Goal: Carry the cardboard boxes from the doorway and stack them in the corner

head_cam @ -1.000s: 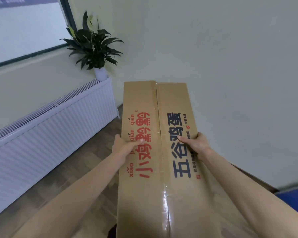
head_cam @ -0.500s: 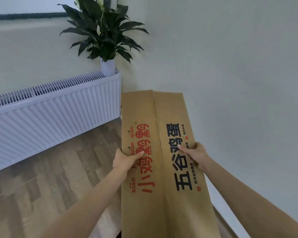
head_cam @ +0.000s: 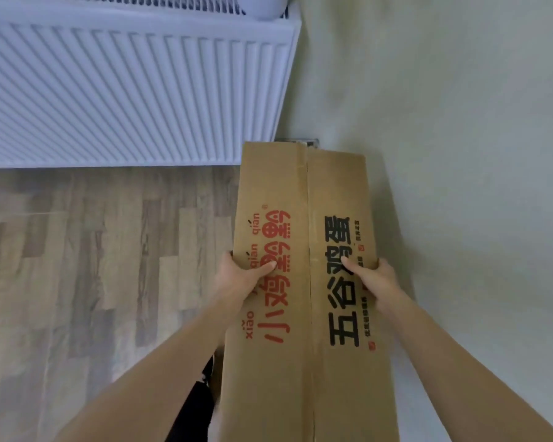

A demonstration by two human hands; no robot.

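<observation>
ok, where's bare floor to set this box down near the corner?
Free: the wood floor left of the cardboard box, bordered by the radiator at the far side. Tight: the corner strip between radiator end and right wall, where the box's far end already sits. The floor under the box is hidden.

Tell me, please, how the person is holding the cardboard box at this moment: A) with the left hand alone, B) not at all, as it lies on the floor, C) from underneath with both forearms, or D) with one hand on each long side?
D: the left hand grips the left edge of the cardboard box and the right hand grips its right edge, thumbs on top.
</observation>
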